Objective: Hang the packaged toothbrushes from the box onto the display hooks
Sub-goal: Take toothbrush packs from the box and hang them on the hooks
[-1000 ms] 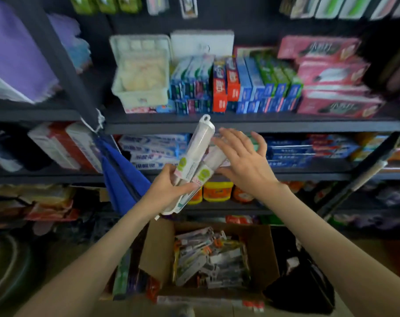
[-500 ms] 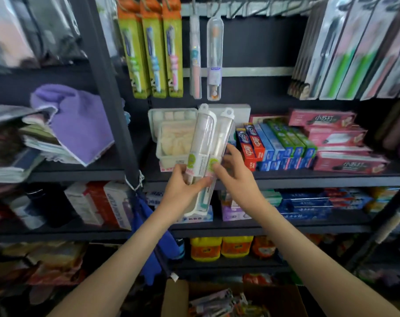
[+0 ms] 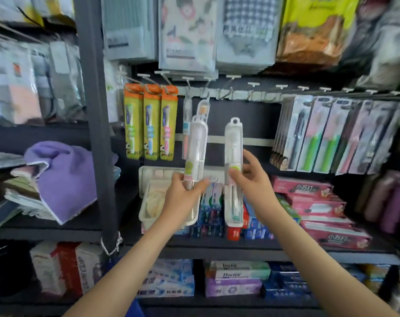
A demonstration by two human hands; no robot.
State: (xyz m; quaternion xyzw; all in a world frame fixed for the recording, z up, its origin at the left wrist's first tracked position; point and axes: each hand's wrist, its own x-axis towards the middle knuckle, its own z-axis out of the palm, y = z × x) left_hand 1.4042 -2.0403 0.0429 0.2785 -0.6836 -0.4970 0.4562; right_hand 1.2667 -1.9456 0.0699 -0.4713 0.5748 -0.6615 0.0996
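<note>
A clear plastic toothbrush tube (image 3: 233, 143) is pinched upright by the right hand (image 3: 251, 186) below the metal display hooks (image 3: 253, 84), loop uppermost, seemingly for threading; a matching tube (image 3: 195, 152) is gripped by the left hand (image 3: 183, 200).

Head view faces the shelves (image 3: 240, 250) closely.

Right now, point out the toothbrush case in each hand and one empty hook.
Left-hand case (image 3: 195, 147), head view, middle of the clear tube.
Right-hand case (image 3: 233, 143), head view, clear tube above the green sticker.
Empty hook (image 3: 253, 84), head view, its front tip.
</note>
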